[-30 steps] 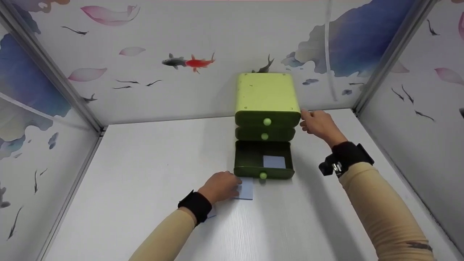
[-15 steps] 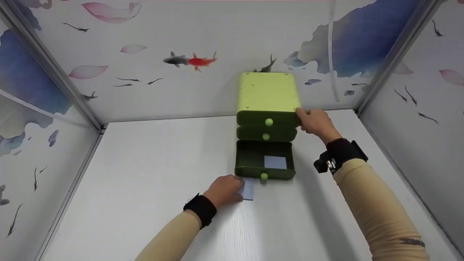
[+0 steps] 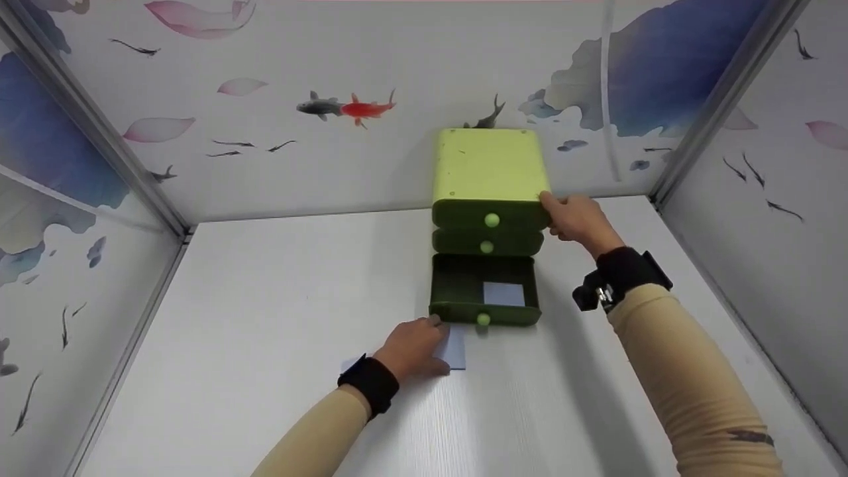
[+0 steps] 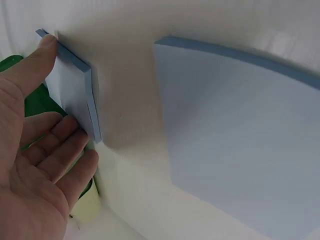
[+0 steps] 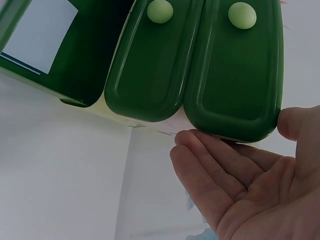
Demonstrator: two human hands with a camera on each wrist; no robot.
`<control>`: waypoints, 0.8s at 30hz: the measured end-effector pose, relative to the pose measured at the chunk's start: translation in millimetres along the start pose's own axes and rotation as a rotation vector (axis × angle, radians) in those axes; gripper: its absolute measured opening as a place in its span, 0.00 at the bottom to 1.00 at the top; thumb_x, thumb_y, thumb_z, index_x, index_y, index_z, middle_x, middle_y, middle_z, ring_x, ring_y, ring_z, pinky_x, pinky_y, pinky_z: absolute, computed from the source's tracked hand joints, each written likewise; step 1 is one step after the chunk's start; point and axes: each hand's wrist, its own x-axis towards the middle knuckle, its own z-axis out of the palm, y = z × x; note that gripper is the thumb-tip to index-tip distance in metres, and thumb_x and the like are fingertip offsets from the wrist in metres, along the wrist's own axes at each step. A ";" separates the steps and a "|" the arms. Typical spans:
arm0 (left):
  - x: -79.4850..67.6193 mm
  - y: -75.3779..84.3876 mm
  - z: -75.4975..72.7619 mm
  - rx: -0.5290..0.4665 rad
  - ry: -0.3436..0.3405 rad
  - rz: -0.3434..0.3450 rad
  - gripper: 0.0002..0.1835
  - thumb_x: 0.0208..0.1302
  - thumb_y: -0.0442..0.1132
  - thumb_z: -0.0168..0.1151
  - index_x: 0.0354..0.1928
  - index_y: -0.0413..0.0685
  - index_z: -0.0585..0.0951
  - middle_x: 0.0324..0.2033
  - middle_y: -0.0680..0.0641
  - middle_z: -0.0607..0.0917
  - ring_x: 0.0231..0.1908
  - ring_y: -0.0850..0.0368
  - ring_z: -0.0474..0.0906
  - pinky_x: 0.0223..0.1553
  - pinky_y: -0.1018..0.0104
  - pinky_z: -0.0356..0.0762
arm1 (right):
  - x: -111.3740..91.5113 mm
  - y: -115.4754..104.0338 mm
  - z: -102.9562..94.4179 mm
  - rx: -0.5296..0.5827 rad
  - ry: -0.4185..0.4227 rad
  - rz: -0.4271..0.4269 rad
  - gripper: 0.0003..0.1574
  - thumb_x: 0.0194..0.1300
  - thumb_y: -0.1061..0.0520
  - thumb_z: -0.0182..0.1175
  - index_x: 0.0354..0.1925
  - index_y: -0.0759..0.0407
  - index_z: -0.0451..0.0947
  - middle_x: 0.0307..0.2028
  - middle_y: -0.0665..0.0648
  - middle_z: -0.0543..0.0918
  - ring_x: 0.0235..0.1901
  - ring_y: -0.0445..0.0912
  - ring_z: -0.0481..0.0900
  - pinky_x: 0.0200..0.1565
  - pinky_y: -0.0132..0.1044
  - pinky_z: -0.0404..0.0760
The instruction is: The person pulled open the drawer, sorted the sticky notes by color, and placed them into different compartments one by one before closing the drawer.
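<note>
My left hand [image 3: 412, 348] spans a thin light-blue square pad [image 3: 455, 348] lying before the drawer unit. In the left wrist view, the thumb presses one edge of this pad [image 4: 72, 87] and the fingertips meet the opposite edge. A second light-blue pad [image 4: 240, 130] lies near the wrist, mostly hidden from the head view. My right hand [image 3: 578, 217] touches the upper right corner of the green drawer unit [image 3: 490, 162], its thumb at the top edge and its fairly straight fingers along the side. The bottom drawer [image 3: 457, 311] is pulled out, with another blue pad [image 3: 503, 293] inside.
The top drawer [image 3: 460, 215] and middle drawer [image 3: 457, 242] are closed, with round light-green knobs. Behind the unit stands a printed wall [image 3: 411, 165]; side walls with metal posts flank the white table [image 3: 265, 298].
My right hand has moved left onto the unit's corner. The left hand has moved slightly right and closed across the pad's edges. The drawers look unchanged.
</note>
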 end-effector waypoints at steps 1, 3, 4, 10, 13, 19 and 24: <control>0.0 0.5 -0.1 -0.002 -0.004 -0.005 0.36 0.52 0.60 0.71 0.57 0.44 0.79 0.54 0.43 0.81 0.50 0.51 0.81 0.47 0.59 0.83 | 0.3 0.3 0.0 0.012 -0.004 0.005 0.39 0.71 0.33 0.41 0.44 0.67 0.75 0.30 0.53 0.77 0.32 0.42 0.78 0.34 0.28 0.78; -0.2 2.1 -0.8 -0.013 -0.015 -0.016 0.36 0.52 0.59 0.72 0.58 0.43 0.79 0.55 0.43 0.80 0.51 0.51 0.81 0.48 0.59 0.82 | 1.0 1.2 -0.1 0.038 -0.018 0.021 0.41 0.70 0.32 0.41 0.47 0.68 0.74 0.32 0.54 0.77 0.34 0.43 0.78 0.38 0.29 0.80; -0.4 3.1 -1.4 -0.018 -0.018 -0.021 0.35 0.52 0.58 0.72 0.57 0.42 0.79 0.55 0.43 0.81 0.51 0.51 0.80 0.48 0.59 0.82 | 1.6 2.0 -0.5 0.051 -0.030 0.025 0.43 0.70 0.31 0.41 0.50 0.69 0.73 0.34 0.55 0.77 0.36 0.44 0.78 0.40 0.31 0.81; 0.8 8.6 -5.3 -0.021 -0.059 -0.041 0.36 0.52 0.57 0.72 0.58 0.42 0.78 0.54 0.44 0.81 0.54 0.50 0.79 0.51 0.59 0.81 | 2.2 3.4 -1.5 0.092 -0.074 0.048 0.47 0.70 0.31 0.42 0.62 0.72 0.67 0.41 0.57 0.76 0.42 0.43 0.81 0.50 0.35 0.82; 2.6 9.4 -4.9 -0.032 -0.065 -0.043 0.38 0.52 0.58 0.72 0.60 0.42 0.77 0.54 0.44 0.80 0.54 0.51 0.79 0.52 0.59 0.81 | 2.8 2.7 -0.6 0.085 -0.064 0.040 0.44 0.71 0.32 0.42 0.58 0.71 0.70 0.35 0.55 0.77 0.35 0.39 0.81 0.44 0.32 0.83; 6.1 11.4 -4.5 -0.040 -0.075 -0.062 0.39 0.46 0.58 0.76 0.57 0.42 0.78 0.52 0.42 0.80 0.52 0.50 0.79 0.51 0.58 0.81 | 3.0 1.1 0.1 0.060 -0.055 0.031 0.39 0.72 0.34 0.43 0.48 0.70 0.73 0.28 0.52 0.78 0.28 0.37 0.78 0.37 0.29 0.82; 8.6 14.1 -5.6 -0.045 -0.103 -0.091 0.42 0.43 0.59 0.78 0.58 0.41 0.78 0.56 0.40 0.77 0.55 0.49 0.77 0.54 0.57 0.80 | 4.1 0.7 -1.2 0.063 -0.071 0.035 0.39 0.72 0.34 0.43 0.48 0.70 0.73 0.29 0.52 0.77 0.28 0.38 0.77 0.38 0.29 0.81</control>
